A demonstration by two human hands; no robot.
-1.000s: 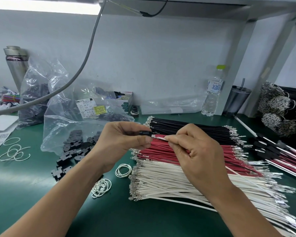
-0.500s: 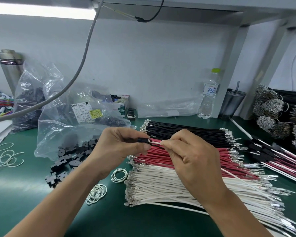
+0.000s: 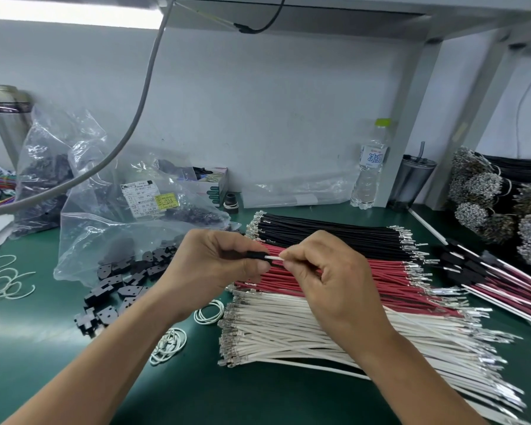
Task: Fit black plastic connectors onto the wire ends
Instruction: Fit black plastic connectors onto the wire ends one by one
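On the green bench (image 3: 43,348), a heap of loose black plastic connectors (image 3: 117,283) spills from a clear bag, still unused. Just right of it, the left hand (image 3: 215,265) pinches one black connector (image 3: 256,256) while the right hand (image 3: 328,277) pinches a white wire (image 3: 273,258), whose end appears to be entering it. Unfitted black wires (image 3: 334,237), red wires (image 3: 365,277) and white wires (image 3: 319,338) lie stacked beneath; only a small batch of finished harnesses (image 3: 497,277) lies far right, so I judge most work remains.
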